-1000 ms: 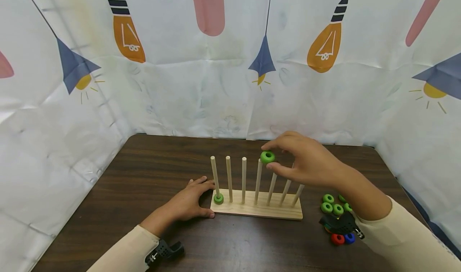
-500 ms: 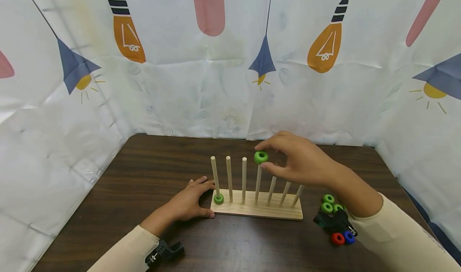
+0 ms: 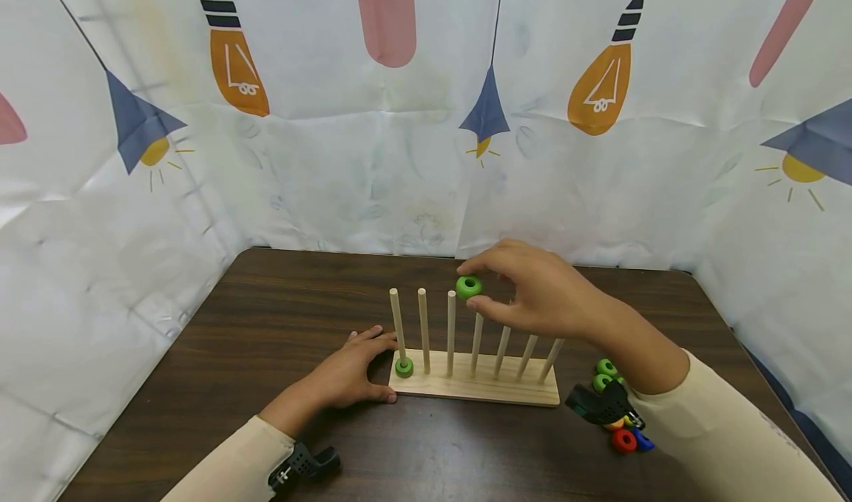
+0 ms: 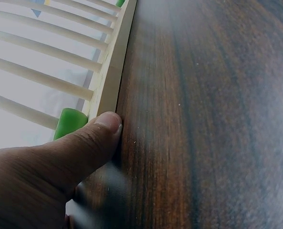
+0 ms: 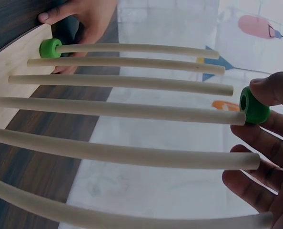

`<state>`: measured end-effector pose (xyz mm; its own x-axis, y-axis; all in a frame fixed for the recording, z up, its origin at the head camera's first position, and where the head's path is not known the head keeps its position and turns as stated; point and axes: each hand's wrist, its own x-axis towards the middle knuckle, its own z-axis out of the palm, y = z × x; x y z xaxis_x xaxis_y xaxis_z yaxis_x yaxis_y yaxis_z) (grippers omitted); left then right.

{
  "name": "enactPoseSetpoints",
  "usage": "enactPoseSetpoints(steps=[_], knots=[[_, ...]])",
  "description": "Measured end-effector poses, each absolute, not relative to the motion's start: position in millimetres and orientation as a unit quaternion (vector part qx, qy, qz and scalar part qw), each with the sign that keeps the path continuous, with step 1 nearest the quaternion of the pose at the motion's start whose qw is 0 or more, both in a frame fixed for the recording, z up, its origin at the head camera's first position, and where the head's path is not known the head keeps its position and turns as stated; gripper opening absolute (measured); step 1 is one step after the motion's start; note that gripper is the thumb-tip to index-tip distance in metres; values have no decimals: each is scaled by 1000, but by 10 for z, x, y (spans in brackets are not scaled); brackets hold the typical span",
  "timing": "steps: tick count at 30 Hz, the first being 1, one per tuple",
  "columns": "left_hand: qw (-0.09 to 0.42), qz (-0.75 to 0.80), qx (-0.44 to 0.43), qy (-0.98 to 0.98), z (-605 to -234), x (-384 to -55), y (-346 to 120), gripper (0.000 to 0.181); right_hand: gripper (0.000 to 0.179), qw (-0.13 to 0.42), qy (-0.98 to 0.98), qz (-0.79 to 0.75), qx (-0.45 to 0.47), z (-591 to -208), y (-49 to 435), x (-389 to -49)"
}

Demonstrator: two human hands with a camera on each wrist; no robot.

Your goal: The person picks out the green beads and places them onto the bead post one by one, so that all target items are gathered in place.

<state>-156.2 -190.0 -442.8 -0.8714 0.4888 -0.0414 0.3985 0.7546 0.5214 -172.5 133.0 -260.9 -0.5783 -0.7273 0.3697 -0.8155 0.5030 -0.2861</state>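
Note:
A green ring-shaped bead [image 3: 469, 287] is pinched between the thumb and index finger of my right hand [image 3: 549, 291]. It is beside the tops of the third and fourth pegs of a wooden peg stand [image 3: 472, 387]. In the right wrist view, the bead's hole [image 5: 245, 101] faces the pegs. Another green bead [image 3: 404, 367] sits at the bottom of the leftmost peg. My left hand [image 3: 342, 375] grips the left end of the stand's base, thumb [image 4: 101, 133] against the front edge and fingers round the far side.
Right of the stand lie loose beads: green ones [image 3: 606, 367], a red one [image 3: 624, 441] and a blue one [image 3: 642, 441]. My right wrist's black camera mount [image 3: 602, 406] partly hides them. A patterned white sheet [image 3: 319, 184] stands behind the dark wooden table [image 3: 286, 302].
The right hand has moved left with the green bead, from near the fourth and fifth pegs to beside the third peg's top. The left hand and the stand have stayed put.

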Motion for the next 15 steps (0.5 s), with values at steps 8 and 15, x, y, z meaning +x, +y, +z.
enactPoseSetpoints(steps=[8, 15], knots=[[87, 258, 238, 932, -4430, -1566, -1901, 77, 34, 92, -860, 222, 450, -2605, 1236, -1744], [84, 257, 237, 933, -4435, -1571, -1905, 77, 32, 87, -861, 218, 451, -2617, 1168, -1762]])
